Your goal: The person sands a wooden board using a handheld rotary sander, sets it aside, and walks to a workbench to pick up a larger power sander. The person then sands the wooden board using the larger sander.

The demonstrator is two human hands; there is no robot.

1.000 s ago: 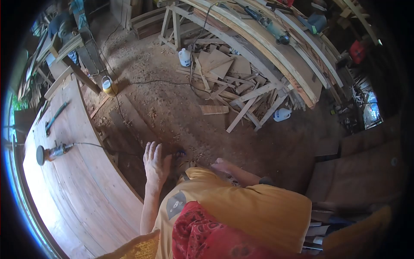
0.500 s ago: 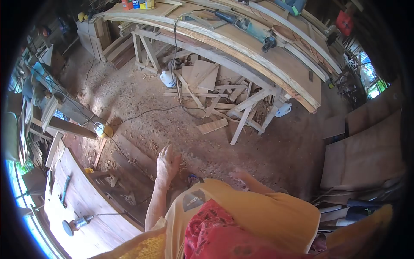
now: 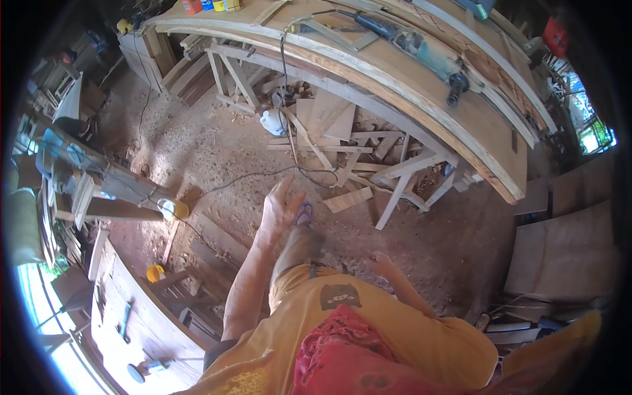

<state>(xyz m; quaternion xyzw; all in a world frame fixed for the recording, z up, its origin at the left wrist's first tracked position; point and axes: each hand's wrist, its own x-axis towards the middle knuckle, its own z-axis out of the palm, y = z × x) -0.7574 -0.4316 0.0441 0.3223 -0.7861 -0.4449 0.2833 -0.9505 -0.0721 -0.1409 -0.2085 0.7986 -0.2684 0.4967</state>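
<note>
My left hand (image 3: 282,205) reaches forward over the dirt floor, its fingers stretched out and apart with nothing in them. Lower and to the right, my right hand (image 3: 382,265) hangs beside my body, small and a little blurred; its fingers look loosely extended and I see nothing in it. Neither hand touches anything. Ahead, a teal corded power tool (image 3: 431,62) lies on the long wooden workbench (image 3: 487,148). At the lower left, a disc power tool (image 3: 146,368) rests on a pale wooden panel (image 3: 125,280).
Scrap wood (image 3: 349,201) is heaped beneath the bench near a white jug (image 3: 273,122). A dark cord (image 3: 247,176) crosses the floor by a yellow-and-white container (image 3: 173,209). Large boards (image 3: 559,257) lean at the right. One sandalled foot (image 3: 303,214) shows ahead.
My left hand has swung forward and its fingers have stretched out. A leg and foot have come into view beneath it. The bench has shifted rightward in view.
</note>
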